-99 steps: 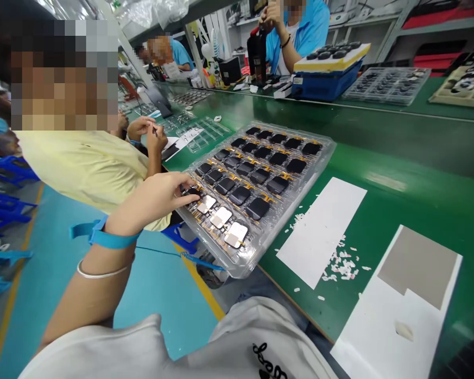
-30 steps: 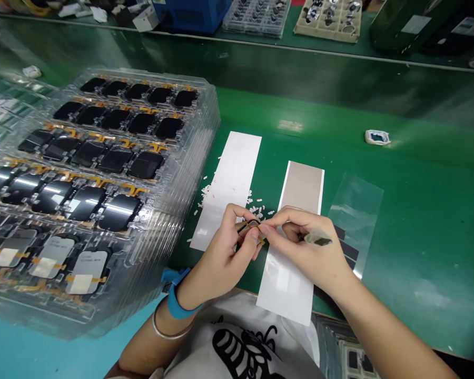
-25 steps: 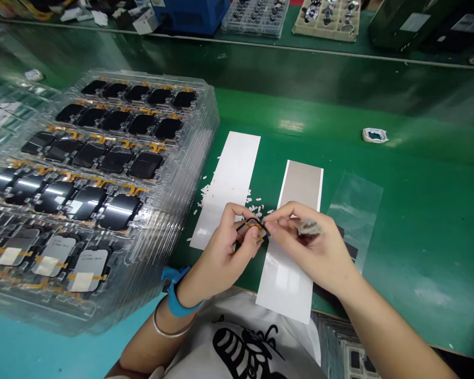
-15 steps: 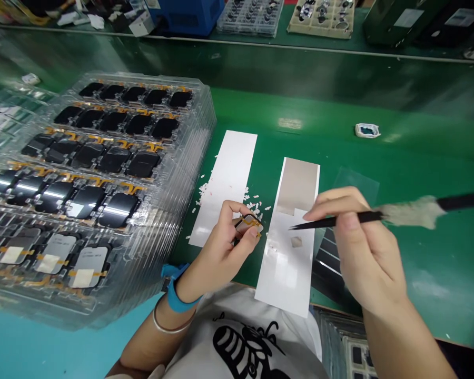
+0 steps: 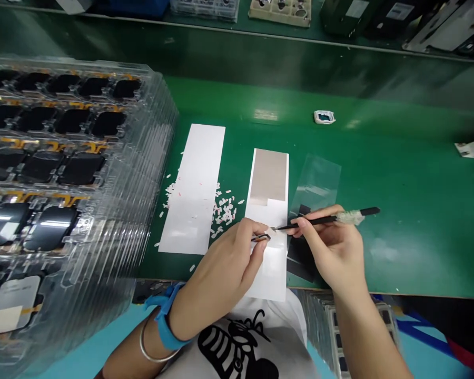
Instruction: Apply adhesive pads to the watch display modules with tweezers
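Observation:
Pinched between the thumb and fingers of my left hand (image 5: 231, 255) is a small display module (image 5: 263, 237), now seen nearly edge-on. My right hand (image 5: 337, 250) grips black tweezers (image 5: 319, 221) with pale tape wrapped round the shaft. Their tips are close against the module, by the left fingertips. A small pale piece seems to be at the tips, too small to make out. Both hands are over a white backing sheet (image 5: 266, 273), whose upper part carries a grey-beige adhesive layer (image 5: 270, 173).
On the left, stacked clear trays (image 5: 142, 121) hold black display modules. Another white strip (image 5: 199, 173) lies among scattered white scraps (image 5: 224, 210). Clear film (image 5: 319, 179) and a dark sheet (image 5: 300, 258) lie by my right hand. A small white frame (image 5: 324, 117) sits farther back, below a shelf (image 5: 205, 29).
My hands have come together over the backing sheet, bringing the tweezer tips to the module. The module has turned edge-on. The small square piece no longer shows on the sheet. My view has shifted right.

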A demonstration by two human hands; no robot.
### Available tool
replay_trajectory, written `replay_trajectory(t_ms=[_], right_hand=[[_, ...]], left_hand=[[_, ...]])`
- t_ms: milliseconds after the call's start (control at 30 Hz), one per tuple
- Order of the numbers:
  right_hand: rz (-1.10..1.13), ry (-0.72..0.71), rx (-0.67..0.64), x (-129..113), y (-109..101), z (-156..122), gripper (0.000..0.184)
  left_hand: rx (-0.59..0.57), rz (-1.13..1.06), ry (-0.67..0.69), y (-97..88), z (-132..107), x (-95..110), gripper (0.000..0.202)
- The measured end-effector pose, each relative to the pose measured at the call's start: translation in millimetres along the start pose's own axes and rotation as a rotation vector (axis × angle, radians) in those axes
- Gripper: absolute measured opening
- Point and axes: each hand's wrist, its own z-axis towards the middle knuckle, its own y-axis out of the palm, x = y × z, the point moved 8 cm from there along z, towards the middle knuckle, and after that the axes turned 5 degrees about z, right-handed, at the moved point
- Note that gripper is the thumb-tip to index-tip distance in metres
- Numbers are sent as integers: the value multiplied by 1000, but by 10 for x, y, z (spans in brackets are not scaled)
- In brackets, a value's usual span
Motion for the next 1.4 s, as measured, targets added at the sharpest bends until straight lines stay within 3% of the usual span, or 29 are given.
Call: replay_trajectory(t_ms=[100,267,433,633,967,1267,1400], right_hand=[[140,19,117,-29,-41,-36,19],[379,-72,341,-151,46,-252,15],[409,-226,380,-234,284,-418,11],[402,-323,369,-283,331,-428,11],[393,-342,333,-282,310,-416,13],[432,-292,369,-239,330,-425,11],[483,-194,378,-172,322,-402,11]], left_hand=[[60,-115,-66,-32,10,-58,8],[145,-640,-139,27,29,-102,9],[122,-961,-114,124,61,-59,18],[140,-985,-67,129,55,-50,17],[154,-905,-67,95,43,-40,12],[187,-934,-70,136,70,-33,12],[162,-1002,-83,155,56,-38,12]])
